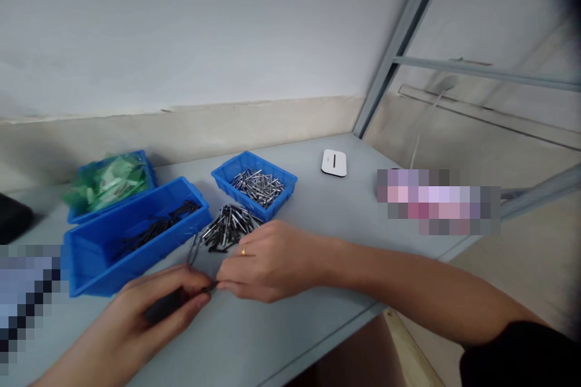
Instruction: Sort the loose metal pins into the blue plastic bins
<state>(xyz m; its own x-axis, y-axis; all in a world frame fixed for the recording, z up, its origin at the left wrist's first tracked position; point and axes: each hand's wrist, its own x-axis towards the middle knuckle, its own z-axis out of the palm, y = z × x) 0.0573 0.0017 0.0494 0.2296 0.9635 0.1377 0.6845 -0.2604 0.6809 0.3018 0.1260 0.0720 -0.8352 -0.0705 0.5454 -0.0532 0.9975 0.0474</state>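
Note:
My left hand (158, 308) is closed, its thumb and fingertips pinching a small dark part (211, 286) low over the grey table. From the right, my right hand (265, 263), with a ring on one finger, meets the other end of that part with closed fingertips. Just behind my hands lies a loose pile of black and silver pins (230, 224). A blue bin (136, 266) with dark thin pieces stands behind my left hand. Another blue bin (272, 213), holding silver pins, sits behind the pile.
A third blue bin (149, 168) with green plastic bags (109, 181) stands at the back left. Toward the back right lies a white square device (334, 163) on the table (345, 211). A metal frame post (399, 42) rises at the far corner. Blurred items lie at both sides.

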